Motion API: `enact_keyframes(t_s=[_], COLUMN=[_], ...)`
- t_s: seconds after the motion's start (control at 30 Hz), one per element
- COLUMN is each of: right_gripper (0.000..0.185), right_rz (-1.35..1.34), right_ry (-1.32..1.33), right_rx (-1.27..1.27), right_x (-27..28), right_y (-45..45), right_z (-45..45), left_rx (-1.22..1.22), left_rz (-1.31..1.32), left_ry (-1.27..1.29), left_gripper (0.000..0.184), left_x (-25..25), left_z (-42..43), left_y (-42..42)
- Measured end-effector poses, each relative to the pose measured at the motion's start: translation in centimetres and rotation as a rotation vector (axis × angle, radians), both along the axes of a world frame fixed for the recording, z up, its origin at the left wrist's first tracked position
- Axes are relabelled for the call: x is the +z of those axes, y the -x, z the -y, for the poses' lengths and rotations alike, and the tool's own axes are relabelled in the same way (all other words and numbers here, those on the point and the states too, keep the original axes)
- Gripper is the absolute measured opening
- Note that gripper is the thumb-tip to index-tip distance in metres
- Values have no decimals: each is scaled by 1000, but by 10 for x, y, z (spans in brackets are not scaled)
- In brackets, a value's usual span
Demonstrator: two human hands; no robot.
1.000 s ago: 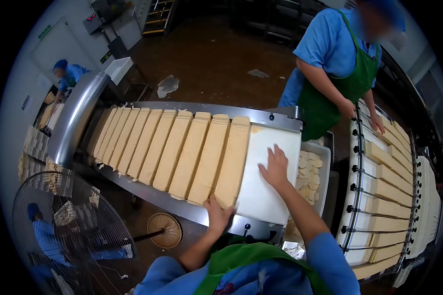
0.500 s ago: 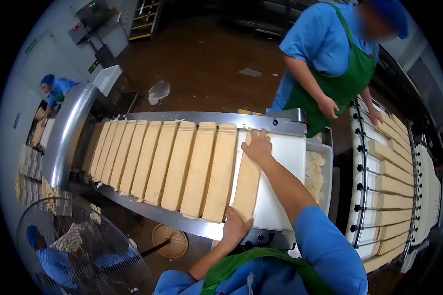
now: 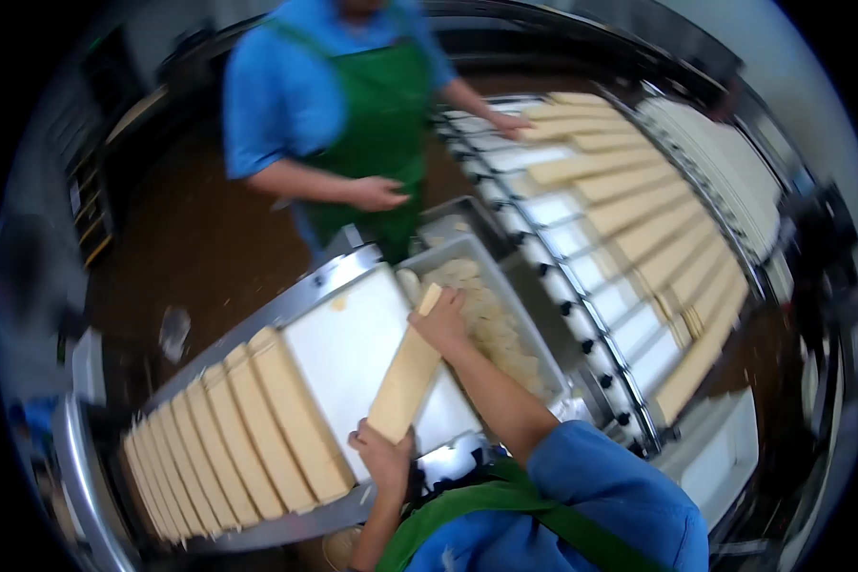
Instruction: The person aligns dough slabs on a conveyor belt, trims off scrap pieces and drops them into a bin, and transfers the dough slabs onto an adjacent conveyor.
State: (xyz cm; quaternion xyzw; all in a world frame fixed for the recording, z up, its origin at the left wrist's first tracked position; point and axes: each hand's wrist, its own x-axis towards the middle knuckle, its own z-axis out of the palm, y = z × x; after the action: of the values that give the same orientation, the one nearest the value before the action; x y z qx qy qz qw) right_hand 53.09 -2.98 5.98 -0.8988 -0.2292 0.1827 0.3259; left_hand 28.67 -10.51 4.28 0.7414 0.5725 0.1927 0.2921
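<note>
Between my two hands is a long, flat, pale yellow dough slab [image 3: 405,381], held at a slant over the end of the white conveyor belt [image 3: 345,329]. My left hand [image 3: 384,458] is closed on its near end, and my right hand [image 3: 441,324] grips the far end with the fingers wrapped over it. A row of similar dough slabs [image 3: 248,424] lies side by side on the belt to the left. Right beside my right hand, a grey bin [image 3: 520,324] holds many thin pale dough pieces [image 3: 477,305].
Opposite stands a co-worker in a green apron [image 3: 377,114], one hand on dough strips [image 3: 629,191] lying on a second conveyor under a rod frame [image 3: 582,315]. A white tub [image 3: 720,467] sits at lower right. A metal roller cover [image 3: 81,477] is at far left.
My view has swung right. Both hands have lifted the end slab from beside the row and carried it right, towards the bin. A bare stretch of belt now separates it from the row.
</note>
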Motion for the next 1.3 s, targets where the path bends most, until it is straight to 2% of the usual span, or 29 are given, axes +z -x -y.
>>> enact_keyframes(t_s=[0.07,0.17,0.23,0.27,0.3,0.33,0.4,0.43,0.47,0.53,0.57,0.67,0.83,0.9,0.93,1.03,1.1,1.3], right_gripper=[87,82,75,73,73,71,73,67,67,59,56,56,60,62,62,56,41,36], right_rz=[-17,122,120,202,153,323,141,91,86,73,64,105,4,203,203,324,523,520], right_ry=[-113,-228,-320,-277,-199,-123,21,178,178,548,480,486,532,533,531,500,503,447], right_rx=[-117,-308,-431,-513,-594,-645,-740,-760,-764,-541,-537,-416,-423,-528,-522,-505,-522,-546], right_x=[20,44,70,69,80,58,83,101,92,76,72,58,56,44,40,34,32,26], right_y=[-30,-75,-109,-125,-141,-163,-180,-181,-197,-227,-236,-268,-287,-292,-295,-300,-299,-301], right_z=[50,139,210,242,276,312,369,384,406,437,443,452,455,460,463,468,470,474], left_rx=[-60,-214,-430,-455,-597,-733,-838,-974,-1108,-1207,-1298,-1329,-1285,-1286,-1297,-1306,-1307,-1236], left_rz=[131,214,238,240,254,268,282,300,315,321,329,341,308,310,283,281,305,233], left_ry=[-37,-21,-74,-74,-120,-166,-126,-67,-3,72,152,153,171,156,210,238,213,343], left_gripper=[73,74,78,78,77,76,77,76,74,73,72,68,62,60,59,57,57,56], left_x=[11,41,65,71,76,82,95,100,104,108,109,110,95,95,95,91,88,88], left_z=[9,31,51,63,75,88,116,129,140,161,169,184,191,194,196,203,207,211], left_y=[-23,-73,-108,-123,-136,-149,-168,-175,-182,-188,-191,-200,-219,-229,-235,-251,-258,-267])
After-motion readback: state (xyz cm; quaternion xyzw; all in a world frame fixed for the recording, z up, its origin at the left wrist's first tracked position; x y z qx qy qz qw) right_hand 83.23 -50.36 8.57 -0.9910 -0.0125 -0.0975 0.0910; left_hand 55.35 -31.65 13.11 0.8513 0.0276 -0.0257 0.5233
